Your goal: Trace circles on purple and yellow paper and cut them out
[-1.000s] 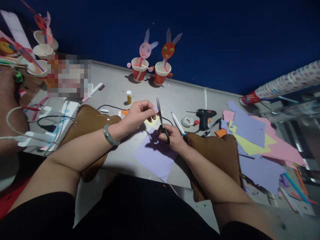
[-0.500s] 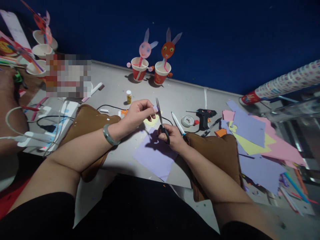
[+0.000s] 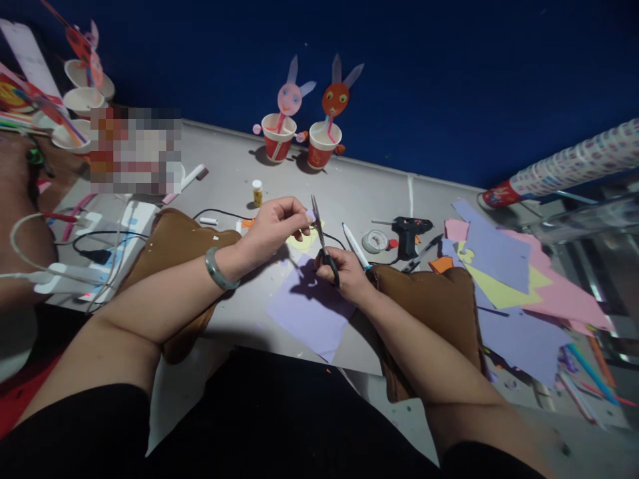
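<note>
My left hand (image 3: 280, 226) pinches a small piece of purple paper (image 3: 310, 216) between thumb and finger. My right hand (image 3: 347, 273) is wrapped round the black handles of a pair of scissors (image 3: 319, 223). The blades point up and stand right at the edge of the purple piece. Below both hands a larger sheet of purple paper (image 3: 304, 313) lies on the table, with the hands' shadow across it. A yellow paper piece (image 3: 301, 242) lies behind, partly hidden by my left hand.
Two rabbit-faced paper cups (image 3: 278, 143) stand at the back. A glue gun (image 3: 408, 236), tape roll (image 3: 374, 241) and marker (image 3: 354, 245) lie right of my hands. Coloured paper (image 3: 504, 259) is piled far right. Brown cushions (image 3: 429, 306) flank me. A power strip (image 3: 122, 246) and another person's arm (image 3: 20, 219) are left.
Hardly anything differs. Both hands keep their place, with the scissors still against the small purple piece.
</note>
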Demonstrator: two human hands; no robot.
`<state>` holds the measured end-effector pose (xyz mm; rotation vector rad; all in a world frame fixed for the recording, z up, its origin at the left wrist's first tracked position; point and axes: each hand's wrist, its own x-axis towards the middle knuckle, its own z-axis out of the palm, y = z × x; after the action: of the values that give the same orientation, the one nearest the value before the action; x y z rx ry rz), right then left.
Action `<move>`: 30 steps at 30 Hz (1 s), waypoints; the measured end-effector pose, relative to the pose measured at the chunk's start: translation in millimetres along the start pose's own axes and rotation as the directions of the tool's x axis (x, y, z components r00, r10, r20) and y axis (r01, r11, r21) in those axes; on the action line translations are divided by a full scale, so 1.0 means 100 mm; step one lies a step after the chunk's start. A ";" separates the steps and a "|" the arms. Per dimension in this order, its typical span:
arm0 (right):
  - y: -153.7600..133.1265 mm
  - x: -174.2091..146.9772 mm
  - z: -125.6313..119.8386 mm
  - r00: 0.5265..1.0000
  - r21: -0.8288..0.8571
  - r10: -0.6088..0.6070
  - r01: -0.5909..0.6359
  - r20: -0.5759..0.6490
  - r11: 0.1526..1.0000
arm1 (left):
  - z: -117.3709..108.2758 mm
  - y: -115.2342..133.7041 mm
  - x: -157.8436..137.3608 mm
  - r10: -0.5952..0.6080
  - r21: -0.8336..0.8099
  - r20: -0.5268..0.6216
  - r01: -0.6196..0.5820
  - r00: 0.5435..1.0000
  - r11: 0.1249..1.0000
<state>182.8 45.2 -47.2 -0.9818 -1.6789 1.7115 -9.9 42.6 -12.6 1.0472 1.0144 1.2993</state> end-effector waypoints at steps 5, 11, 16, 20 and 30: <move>-0.02 0.00 0.00 1.000 -0.001 0.003 -0.003 -0.013 1.000 | 0.00 0.01 0.00 -0.001 0.008 0.000 0.001 1.000 1.000; -0.01 0.00 0.00 1.000 0.007 0.017 -0.017 -0.009 1.000 | 0.00 0.01 0.00 0.007 0.000 -0.001 -0.007 1.000 1.000; -0.01 0.00 0.00 1.000 -0.011 0.015 -0.015 -0.024 1.000 | 0.00 0.02 0.00 0.005 0.008 -0.007 -0.005 1.000 1.000; -0.02 0.00 -0.01 1.000 -0.027 0.014 -0.014 -0.004 1.000 | 0.00 0.02 0.00 -0.009 0.034 -0.003 0.009 1.000 0.999; 0.02 0.00 -0.02 0.999 -0.015 0.007 -0.007 0.036 1.000 | 0.00 0.01 -0.01 -0.036 0.065 0.022 0.034 0.999 0.997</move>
<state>184.1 46.3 -48.8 -0.9699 -1.7154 1.7334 -10.0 41.5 -11.3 1.0865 1.0590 1.2302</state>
